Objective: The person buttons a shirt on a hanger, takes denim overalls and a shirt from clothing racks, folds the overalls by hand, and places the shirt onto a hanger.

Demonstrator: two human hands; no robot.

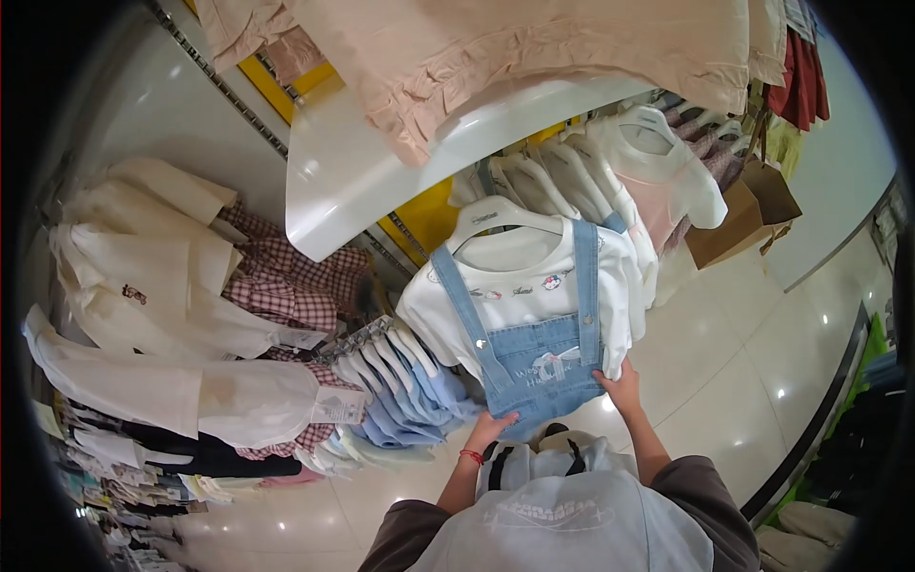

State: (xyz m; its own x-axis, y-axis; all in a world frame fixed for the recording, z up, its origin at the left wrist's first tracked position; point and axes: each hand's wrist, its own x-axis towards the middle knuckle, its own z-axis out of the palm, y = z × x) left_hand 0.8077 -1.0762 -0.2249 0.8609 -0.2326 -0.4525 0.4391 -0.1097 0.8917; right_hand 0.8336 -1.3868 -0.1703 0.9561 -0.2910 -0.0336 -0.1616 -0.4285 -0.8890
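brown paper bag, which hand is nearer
Right: the right hand, on the right edge of the blue denim garment, is below and left of the bag; the left hand, at the garment's lower left, is farther off.

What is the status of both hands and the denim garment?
Left hand, right hand gripping opposite lower sides of denim garment. Garment over white shirt, on white hanger. Hanging tops close behind, none blocking either hand.

The denim overalls (538, 357) are light blue with white lettering, and the shirt (529, 305) inside them is white with tiny pink and red cartoon prints. Left of the overalls it's pale blue tops (396, 419), then a skirt (276, 286) in dark red-and-white checks. Above them, a garment (543, 48) in plain peachy pink. Up right, a brown paper bag (748, 214).
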